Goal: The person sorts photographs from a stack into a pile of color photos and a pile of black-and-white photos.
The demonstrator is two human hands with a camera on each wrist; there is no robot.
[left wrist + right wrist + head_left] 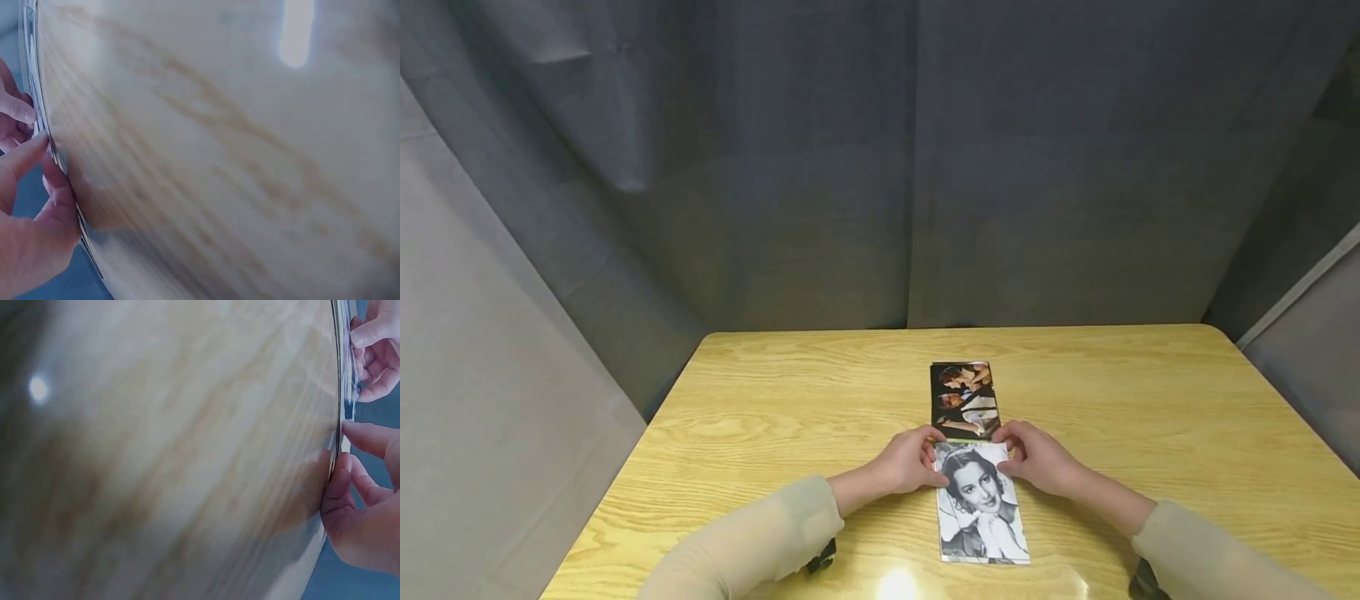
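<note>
Black-and-white photo (983, 502) lying flat on surface (760, 417), lower centre of head view. Left hand (908, 461) and right hand (1039, 458) pinching its top corners. Colour photo (964, 399) lying just above, already placed; black-and-white photo not yet released.

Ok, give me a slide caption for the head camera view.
Both hands grip a black-and-white portrait photo on a yellow wooden table.

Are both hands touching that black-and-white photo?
Touching. The head view shows the left hand and right hand with fingers on the black-and-white photo's top corners.
</note>
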